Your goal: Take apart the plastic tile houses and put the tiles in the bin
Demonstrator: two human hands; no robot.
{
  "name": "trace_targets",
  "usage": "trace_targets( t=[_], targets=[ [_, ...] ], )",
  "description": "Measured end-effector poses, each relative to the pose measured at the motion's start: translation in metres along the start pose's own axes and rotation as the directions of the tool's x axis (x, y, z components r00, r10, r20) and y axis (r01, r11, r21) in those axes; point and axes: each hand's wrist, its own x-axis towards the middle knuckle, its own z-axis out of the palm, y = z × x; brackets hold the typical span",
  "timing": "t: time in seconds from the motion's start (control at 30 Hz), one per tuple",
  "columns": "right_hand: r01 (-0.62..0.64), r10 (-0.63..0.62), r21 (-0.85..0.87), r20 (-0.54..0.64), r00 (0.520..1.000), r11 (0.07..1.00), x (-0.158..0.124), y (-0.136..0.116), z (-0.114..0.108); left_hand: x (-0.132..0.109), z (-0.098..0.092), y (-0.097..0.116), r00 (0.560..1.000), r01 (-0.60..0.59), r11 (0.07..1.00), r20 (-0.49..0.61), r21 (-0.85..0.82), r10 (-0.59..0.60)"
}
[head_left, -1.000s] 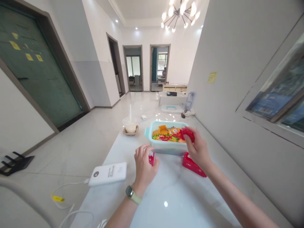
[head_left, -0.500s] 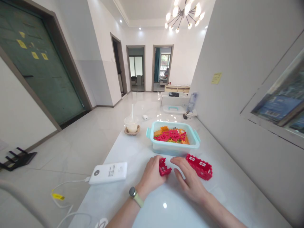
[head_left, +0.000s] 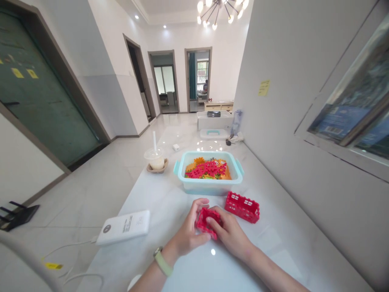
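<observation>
Between my two hands is a small red assembly of plastic building panels (head_left: 203, 224) with notched edges, joined at angles. My left hand (head_left: 187, 235) cups it from the left, thumb along its lower edge. From the right, my right hand (head_left: 232, 233) grips it, the thumb reaching inside and the fingers behind, partly hidden. Just beyond my right hand, a longer red open box of the same panels (head_left: 242, 207), with window cut-outs, rests on the table. Past my hands stands a light-blue bin (head_left: 209, 185) holding loose red, orange and green panels (head_left: 209, 169).
A white power bank (head_left: 124, 228) with a cable lies on the left of the white table (head_left: 127, 259). Farther back are a cup with a straw (head_left: 156, 160) in a cardboard holder, a bin lid (head_left: 214, 134), a white box (head_left: 202, 121) and a bottle (head_left: 236, 121). A wall runs along the right.
My right hand has moved from beside the small red assembly onto it and closed. My left fingers have shifted around it, and the assembly has turned. The camera view has swung slightly right.
</observation>
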Motion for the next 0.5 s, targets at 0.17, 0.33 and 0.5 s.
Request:
trace_targets(
  t=[0.17, 0.33, 0.5],
  targets=[
    [0.01, -0.01, -0.073, -0.009, 1.0, 0.997, 0.001, 0.006, 0.001, 0.0, 0.014, 0.003, 0.986, 0.149, 0.989, -0.072, -0.008, -0.149],
    [-0.15, 0.148, 0.259, 0.027, 0.989, 0.954, 0.004, 0.01, 0.004, -0.002, 0.01, 0.005, 0.985, 0.167, 0.986, -0.044, -0.029, -0.168],
    [-0.226, 0.298, 0.643, -0.003, 0.954, 0.732, 0.008, 0.012, 0.011, -0.003, 0.007, 0.01, 0.994, -0.048, 0.989, -0.089, 0.141, 0.061]
  ],
)
